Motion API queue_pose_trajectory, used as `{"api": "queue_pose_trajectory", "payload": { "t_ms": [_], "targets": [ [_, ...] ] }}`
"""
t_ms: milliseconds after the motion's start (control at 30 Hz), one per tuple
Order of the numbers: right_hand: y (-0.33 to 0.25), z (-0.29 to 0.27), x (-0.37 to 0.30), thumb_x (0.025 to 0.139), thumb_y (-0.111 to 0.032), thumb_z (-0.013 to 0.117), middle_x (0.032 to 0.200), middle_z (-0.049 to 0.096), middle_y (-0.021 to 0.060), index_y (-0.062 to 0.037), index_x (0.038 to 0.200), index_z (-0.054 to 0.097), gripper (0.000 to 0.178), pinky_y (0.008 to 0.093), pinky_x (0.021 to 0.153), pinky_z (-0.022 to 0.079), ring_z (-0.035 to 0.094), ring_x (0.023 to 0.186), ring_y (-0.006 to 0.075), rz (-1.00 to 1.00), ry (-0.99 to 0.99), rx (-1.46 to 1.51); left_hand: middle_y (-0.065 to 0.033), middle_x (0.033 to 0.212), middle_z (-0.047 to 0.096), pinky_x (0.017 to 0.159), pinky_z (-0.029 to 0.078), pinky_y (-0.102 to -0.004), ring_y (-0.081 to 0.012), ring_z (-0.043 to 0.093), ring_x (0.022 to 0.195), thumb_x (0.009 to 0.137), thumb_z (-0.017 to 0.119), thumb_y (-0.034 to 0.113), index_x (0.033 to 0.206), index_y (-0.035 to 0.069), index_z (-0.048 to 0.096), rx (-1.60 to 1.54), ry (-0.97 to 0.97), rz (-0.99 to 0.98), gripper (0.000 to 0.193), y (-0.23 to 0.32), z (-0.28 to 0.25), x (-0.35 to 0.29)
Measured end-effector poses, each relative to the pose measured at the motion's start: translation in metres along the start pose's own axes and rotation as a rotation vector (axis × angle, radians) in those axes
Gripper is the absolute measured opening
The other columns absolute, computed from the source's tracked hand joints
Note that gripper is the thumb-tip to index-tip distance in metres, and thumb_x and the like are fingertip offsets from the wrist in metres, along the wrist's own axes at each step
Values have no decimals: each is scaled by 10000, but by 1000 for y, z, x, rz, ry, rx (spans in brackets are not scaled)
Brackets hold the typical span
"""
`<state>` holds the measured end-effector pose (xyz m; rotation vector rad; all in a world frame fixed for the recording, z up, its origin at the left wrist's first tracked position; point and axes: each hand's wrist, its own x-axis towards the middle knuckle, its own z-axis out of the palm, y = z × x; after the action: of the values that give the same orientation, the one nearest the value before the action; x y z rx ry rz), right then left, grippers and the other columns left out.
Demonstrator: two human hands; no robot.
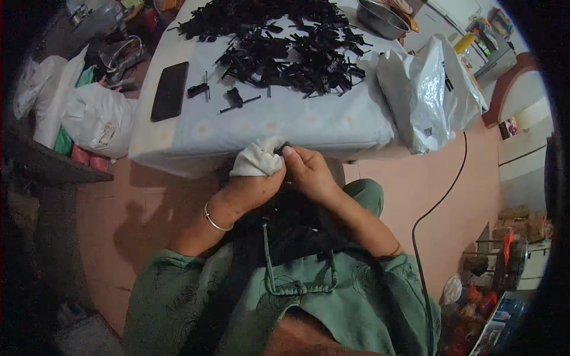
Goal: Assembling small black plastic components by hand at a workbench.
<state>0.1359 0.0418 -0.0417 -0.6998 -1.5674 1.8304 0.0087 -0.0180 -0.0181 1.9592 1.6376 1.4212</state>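
Observation:
Close to the near table edge, my left hand (252,191) is closed around a crumpled white cloth (257,159), which covers most of its fingers. My right hand (312,177) meets it, thumb and fingers pinching a small black part (284,146) at the cloth's right side. Most of that part is hidden by the fingers and cloth. A large pile of black plastic parts (279,59) with thin pins lies across the table (297,123). Two loose ones, a clip-like part (236,98) and another black part (199,90), lie apart from the pile.
A dark flat phone-like slab (170,92) lies on the table's left. At the right corner stands a white plastic bag (418,95), with a metal bowl (382,19) behind. White bags (98,115) fill a left shelf. A black cable (436,207) hangs on the right.

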Motion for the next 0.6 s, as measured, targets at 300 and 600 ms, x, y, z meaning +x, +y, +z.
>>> {"api": "queue_pose_trajectory", "payload": {
  "t_ms": [300,600],
  "targets": [
    [-10,-13,-4,902,-239,461,747,552,-3,9,878,576,274,224,610,404,449,668,67,36,49,-376,-145,790,582,656,465,-344,-290,577,723,753,556,89,920,-14,547,-63,80,-87,197,-11,11,-4],
    [-30,-30,-12,787,-103,612,751,589,104,6,899,575,160,280,563,416,526,646,130,-224,-80,-729,-10,807,552,551,423,-243,-107,503,659,861,474,98,1046,25,486,-524,-171,-446,199,-14,-6,-2]
  ]
}}
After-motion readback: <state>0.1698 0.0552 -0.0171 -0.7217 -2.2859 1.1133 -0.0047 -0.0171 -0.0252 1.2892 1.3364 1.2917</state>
